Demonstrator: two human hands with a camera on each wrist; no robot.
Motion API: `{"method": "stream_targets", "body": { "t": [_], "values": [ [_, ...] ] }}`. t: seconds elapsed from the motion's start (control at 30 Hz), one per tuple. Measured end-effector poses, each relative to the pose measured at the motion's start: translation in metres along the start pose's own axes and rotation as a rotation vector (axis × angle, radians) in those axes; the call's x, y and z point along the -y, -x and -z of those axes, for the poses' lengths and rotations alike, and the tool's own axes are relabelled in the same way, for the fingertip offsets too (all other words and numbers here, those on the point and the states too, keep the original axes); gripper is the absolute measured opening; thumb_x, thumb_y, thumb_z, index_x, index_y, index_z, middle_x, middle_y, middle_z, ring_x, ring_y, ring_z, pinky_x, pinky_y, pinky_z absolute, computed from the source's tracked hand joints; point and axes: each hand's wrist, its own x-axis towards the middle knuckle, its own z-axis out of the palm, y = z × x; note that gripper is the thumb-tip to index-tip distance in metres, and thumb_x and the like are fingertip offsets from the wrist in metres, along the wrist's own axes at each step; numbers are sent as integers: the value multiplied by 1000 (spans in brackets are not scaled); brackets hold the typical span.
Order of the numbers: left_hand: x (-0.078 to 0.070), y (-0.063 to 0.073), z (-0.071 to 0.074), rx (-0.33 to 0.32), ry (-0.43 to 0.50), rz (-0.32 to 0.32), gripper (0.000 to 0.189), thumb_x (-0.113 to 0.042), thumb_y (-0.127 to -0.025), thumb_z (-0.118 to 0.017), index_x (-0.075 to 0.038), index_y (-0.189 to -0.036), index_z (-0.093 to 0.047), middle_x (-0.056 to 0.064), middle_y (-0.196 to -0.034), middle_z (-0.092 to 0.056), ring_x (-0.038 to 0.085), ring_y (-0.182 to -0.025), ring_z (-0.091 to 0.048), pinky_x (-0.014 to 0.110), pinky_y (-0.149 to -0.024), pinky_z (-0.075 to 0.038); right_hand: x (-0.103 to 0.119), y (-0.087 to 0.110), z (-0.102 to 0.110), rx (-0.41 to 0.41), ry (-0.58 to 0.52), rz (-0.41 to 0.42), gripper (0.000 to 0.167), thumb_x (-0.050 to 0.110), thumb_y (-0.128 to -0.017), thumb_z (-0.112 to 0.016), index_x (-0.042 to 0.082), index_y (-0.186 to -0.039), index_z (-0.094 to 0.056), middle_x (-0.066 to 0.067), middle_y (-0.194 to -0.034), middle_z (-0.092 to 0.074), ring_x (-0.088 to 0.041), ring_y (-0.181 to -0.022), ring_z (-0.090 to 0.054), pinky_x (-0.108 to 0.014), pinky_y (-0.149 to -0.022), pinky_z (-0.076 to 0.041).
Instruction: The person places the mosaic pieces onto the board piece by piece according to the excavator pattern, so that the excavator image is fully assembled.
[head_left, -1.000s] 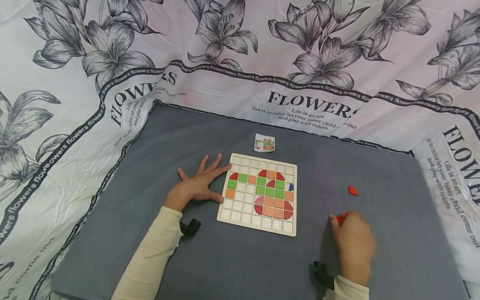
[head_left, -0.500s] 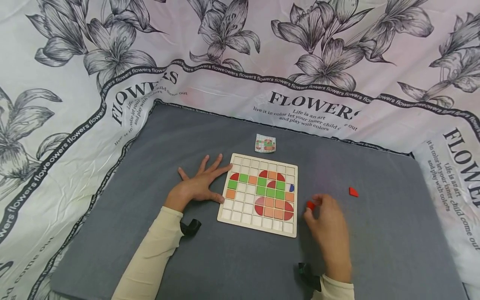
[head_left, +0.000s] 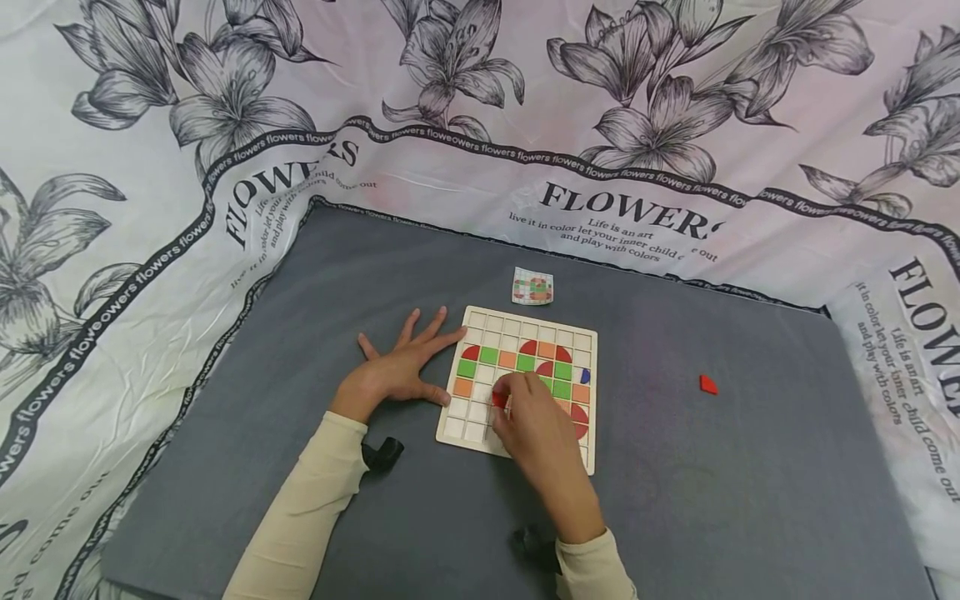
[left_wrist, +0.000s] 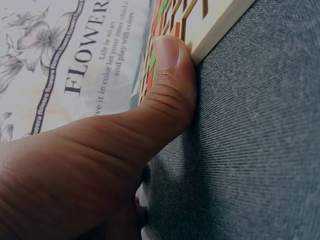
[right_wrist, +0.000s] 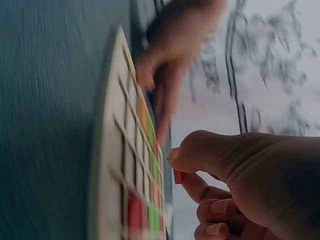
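A square wooden grid board [head_left: 463,439] lies on the table, several of its cells filled with red, green, orange and blue tiles. My left hand [head_left: 396,371] has its fingers spread, with the thumb and a fingertip touching the board's left edge. In the left wrist view the thumb [left_wrist: 172,75] rests against the board's rim. Over the board's middle, my right hand [head_left: 543,433] pinches a red tile [right_wrist: 177,176] between thumb and forefinger. That hand covers part of the lower tiles. The pinched tile appears just above the grid.
Another red quarter-round tile [head_left: 708,384] lies on the grey tabletop [head_left: 772,467] to the right. Behind the board is a small printed pattern card [head_left: 532,286]. Flower-printed cloth [head_left: 465,175] hangs around the table's back and sides.
My right hand has lifted the red tile off the table at the right and carried it left over the board. The left hand has stayed at the board's edge.
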Motion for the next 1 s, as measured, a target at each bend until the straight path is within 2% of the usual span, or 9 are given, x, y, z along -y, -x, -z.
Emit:
{"method": "stream_targets", "body": {
  "t": [0.2, 0.53, 0.77, 1.0],
  "values": [
    [0, -1, 1, 1, -10, -2, 109, -52, -82, -89, -45, -169, -23, -11, -178, 6, 28, -163, 18, 91, -100, 21, 22, -5, -19, 45, 3, 86, 31, 11, -85, -90, 11, -107, -68, -3, -99, -64, -17, -85, -62, -32, -68, -59],
    [0, 0, 1, -1, 7, -1, 109, -51, -82, -89, -44, -169, -24, -11, -178, 6, 29, -163, 19, 90, -99, 23, 30, -9, -32, 111, 30, 86, 28, 17, -88, -90, 11, -109, -73, -3, -100, -65, -19, -90, -65, -34, -72, -61],
    [1, 1, 1, -3, 6, -1, 110, -52, -81, -89, -44, -169, -23, -11, -178, 6, 29, -163, 19, 90, -99, 23, 29, -10, -35, 97, 35, 108, 24, 13, -88, -89, 10, -108, -77, -2, -103, -66, -19, -94, -67, -34, -78, -63],
    [2, 1, 1, 0, 15, 2, 110, -50, -82, -90, -43, -169, -24, -9, -178, 7, 29, -163, 20, 89, -100, 23, 28, -11, -36, 88, 27, 132, 21, 13, -88, -89, 12, -106, -78, 0, -102, -68, -18, -93, -67, -33, -79, -62]
  ]
}}
